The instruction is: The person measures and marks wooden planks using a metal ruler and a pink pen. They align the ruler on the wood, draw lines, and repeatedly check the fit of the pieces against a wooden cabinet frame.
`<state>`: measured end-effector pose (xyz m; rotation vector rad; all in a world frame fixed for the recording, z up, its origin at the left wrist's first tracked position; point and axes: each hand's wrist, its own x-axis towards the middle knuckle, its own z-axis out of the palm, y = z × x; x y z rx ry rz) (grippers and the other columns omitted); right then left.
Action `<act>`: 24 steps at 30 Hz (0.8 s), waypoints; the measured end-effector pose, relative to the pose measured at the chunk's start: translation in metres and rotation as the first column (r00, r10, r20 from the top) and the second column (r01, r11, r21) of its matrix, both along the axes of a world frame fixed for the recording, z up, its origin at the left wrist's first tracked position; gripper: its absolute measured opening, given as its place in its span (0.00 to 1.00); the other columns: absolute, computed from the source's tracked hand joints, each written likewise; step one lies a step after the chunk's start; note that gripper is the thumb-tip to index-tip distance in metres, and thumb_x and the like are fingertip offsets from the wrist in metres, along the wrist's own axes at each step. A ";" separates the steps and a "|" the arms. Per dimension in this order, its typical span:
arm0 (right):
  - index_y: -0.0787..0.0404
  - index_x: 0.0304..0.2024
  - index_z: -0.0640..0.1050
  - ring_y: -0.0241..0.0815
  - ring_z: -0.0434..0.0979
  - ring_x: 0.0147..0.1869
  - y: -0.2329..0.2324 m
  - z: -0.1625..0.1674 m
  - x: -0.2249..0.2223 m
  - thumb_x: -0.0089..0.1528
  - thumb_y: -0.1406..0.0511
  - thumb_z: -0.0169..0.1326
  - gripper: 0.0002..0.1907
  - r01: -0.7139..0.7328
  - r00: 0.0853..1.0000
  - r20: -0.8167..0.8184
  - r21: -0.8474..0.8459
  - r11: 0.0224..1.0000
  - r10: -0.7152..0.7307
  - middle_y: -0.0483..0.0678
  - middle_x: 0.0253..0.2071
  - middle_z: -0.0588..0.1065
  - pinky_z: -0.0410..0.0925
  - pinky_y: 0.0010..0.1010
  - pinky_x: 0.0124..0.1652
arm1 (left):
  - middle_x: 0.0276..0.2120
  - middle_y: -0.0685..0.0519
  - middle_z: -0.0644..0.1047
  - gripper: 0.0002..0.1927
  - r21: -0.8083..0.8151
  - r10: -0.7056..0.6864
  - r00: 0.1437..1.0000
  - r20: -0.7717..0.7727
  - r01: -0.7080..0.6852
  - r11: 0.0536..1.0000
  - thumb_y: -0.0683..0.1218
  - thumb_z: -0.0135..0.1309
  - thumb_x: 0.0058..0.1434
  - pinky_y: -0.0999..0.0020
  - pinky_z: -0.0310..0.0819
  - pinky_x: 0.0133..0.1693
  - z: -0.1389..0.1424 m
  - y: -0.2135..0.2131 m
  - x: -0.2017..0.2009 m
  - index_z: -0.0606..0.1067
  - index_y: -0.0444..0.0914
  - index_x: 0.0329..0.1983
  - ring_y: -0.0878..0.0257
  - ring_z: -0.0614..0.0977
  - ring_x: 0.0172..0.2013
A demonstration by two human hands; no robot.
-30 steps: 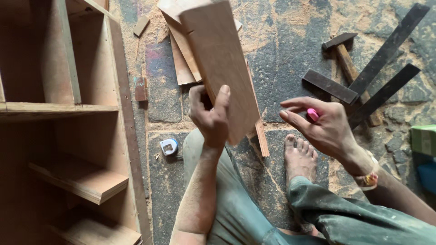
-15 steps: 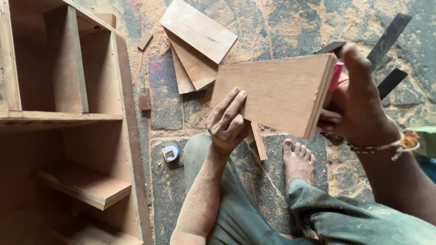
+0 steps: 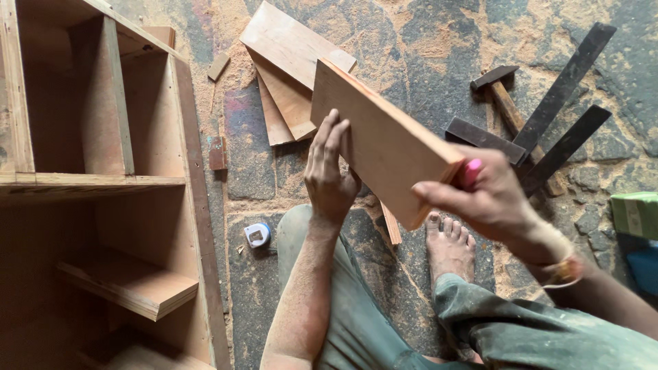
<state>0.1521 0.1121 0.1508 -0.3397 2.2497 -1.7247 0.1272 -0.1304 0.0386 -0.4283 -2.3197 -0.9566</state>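
Observation:
I hold a flat wooden board (image 3: 384, 140) up in front of me with both hands, tilted down to the right. My left hand (image 3: 330, 171) grips its near long edge, fingers spread up over the face. My right hand (image 3: 483, 199) clasps the lower right end of the board. A pink object (image 3: 471, 171) is tucked between that hand's fingers and the board. My bare foot (image 3: 449, 243) rests on the stone floor below the board.
A wooden cabinet (image 3: 103, 178) with shelves lies at the left. Loose boards (image 3: 288, 48) lie on the sawdust-covered floor beyond. A hammer (image 3: 504, 96) and dark metal squares (image 3: 562, 89) lie at the right. A small tape measure (image 3: 258, 234) sits by my knee. A green box (image 3: 637, 212) is at the right edge.
The board has turned from nearly upright to held flat between both hands, and now tilts down to the right. My right hand, free a second ago, now clasps its end.

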 end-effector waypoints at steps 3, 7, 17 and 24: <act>0.74 0.60 0.71 0.38 0.87 0.32 -0.019 -0.017 0.011 0.61 0.61 0.59 0.30 -0.035 0.980 -0.197 0.016 0.999 0.038 0.55 0.34 0.82 0.77 0.25 0.28 | 0.68 0.39 0.71 0.31 0.112 -0.116 0.981 0.158 0.099 0.989 0.35 0.51 0.64 0.49 0.73 0.68 -0.005 -0.012 -0.001 0.65 0.38 0.71 0.44 0.75 0.67; 0.73 0.64 0.70 0.43 0.88 0.40 -0.044 -0.049 0.028 0.64 0.62 0.60 0.30 -0.107 0.911 -0.395 0.054 0.993 0.120 0.58 0.43 0.82 0.78 0.27 0.37 | 0.62 0.35 0.76 0.21 0.746 -0.403 0.826 0.394 -0.031 0.666 0.36 0.43 0.70 0.53 0.82 0.62 -0.023 -0.019 -0.008 0.71 0.32 0.67 0.47 0.81 0.60; 0.66 0.65 0.70 0.55 0.82 0.30 -0.056 -0.096 0.053 0.56 0.53 0.67 0.41 -0.108 0.958 -0.200 0.413 0.904 0.206 0.59 0.30 0.79 0.73 0.44 0.30 | 0.41 0.42 0.83 0.17 0.669 -0.276 0.752 0.599 -0.281 0.688 0.46 0.51 0.68 0.63 0.84 0.41 -0.044 -0.010 -0.009 0.78 0.30 0.54 0.57 0.84 0.39; 0.67 0.57 0.74 0.53 0.81 0.33 -0.056 -0.099 0.054 0.51 0.47 0.68 0.42 -0.083 0.864 -0.404 0.475 0.876 0.301 0.58 0.40 0.77 0.74 0.38 0.30 | 0.47 0.44 0.82 0.30 0.567 -0.242 0.720 0.650 -0.249 0.785 0.41 0.63 0.53 0.66 0.83 0.53 -0.037 -0.009 -0.005 0.70 0.29 0.59 0.58 0.86 0.48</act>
